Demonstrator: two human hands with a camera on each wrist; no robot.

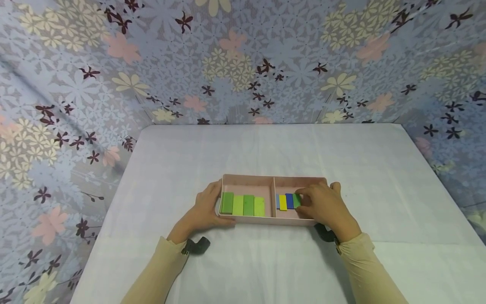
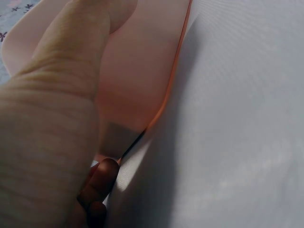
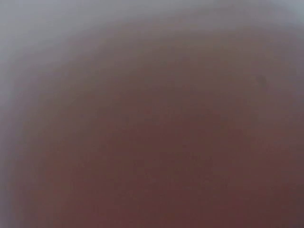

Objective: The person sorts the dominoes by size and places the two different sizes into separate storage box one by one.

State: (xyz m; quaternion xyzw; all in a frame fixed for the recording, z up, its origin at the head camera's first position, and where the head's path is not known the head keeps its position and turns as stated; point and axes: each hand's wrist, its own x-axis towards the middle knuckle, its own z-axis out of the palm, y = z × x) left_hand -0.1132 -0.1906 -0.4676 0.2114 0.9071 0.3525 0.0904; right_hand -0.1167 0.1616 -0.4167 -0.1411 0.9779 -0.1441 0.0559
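A shallow pink box (image 1: pixel 250 220) with two compartments lies on the table in the head view. My left hand (image 1: pixel 205 209) grips its left end, thumb along the front wall and fingers at the left side. The left wrist view shows that thumb against the pink wall (image 2: pixel 137 61). Over the right compartment, my right hand (image 1: pixel 326 204) pinches a green block (image 1: pixel 297 200) between thumb and fingers, at the end of a row. Beside it stand a dark blue block (image 1: pixel 290 201), a yellow block (image 1: pixel 282 202) and a light blue block (image 1: pixel 277 202). The right wrist view is too blurred to read.
Several larger green blocks (image 1: pixel 248 205) line the left compartment, in darker and lighter shades. A divider (image 1: pixel 274 196) separates the compartments. White cloth covers the table (image 1: pixel 265 147), and flowered fabric (image 1: pixel 235 63) hangs behind it and at the sides.
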